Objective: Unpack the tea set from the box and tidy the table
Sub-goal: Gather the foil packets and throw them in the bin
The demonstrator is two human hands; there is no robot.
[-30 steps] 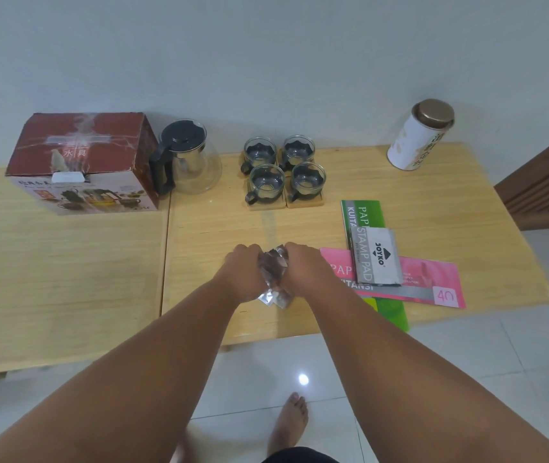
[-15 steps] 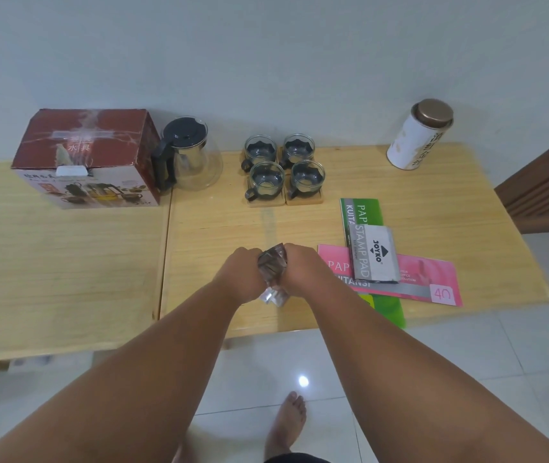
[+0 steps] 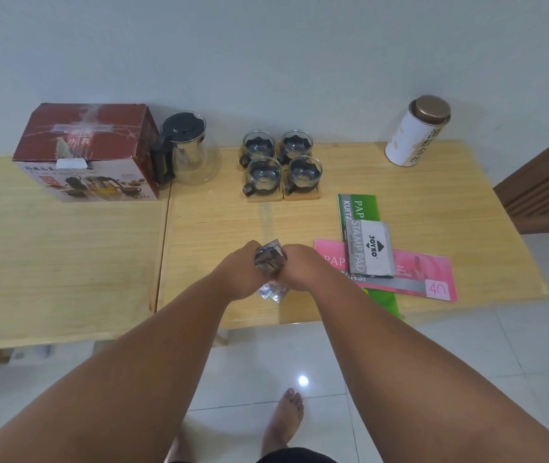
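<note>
The left hand (image 3: pixel 243 269) and right hand (image 3: pixel 303 265) are squeezing crumpled plastic wrapping (image 3: pixel 268 262), each grip curling tight around it, in front of the cups (image 3: pixel 279 165). The teapot (image 3: pixel 189 152) and box (image 3: pixel 86 152) are standing left of the cups. A loose tail is dangling; a slackening grip risks the springy wrapping unfurling and dropping.

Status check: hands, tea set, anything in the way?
Left hand, right hand both grip crumpled wrapper. Teapot, four cups out beside box. Booklets, stamp pad clutter right side.
</note>
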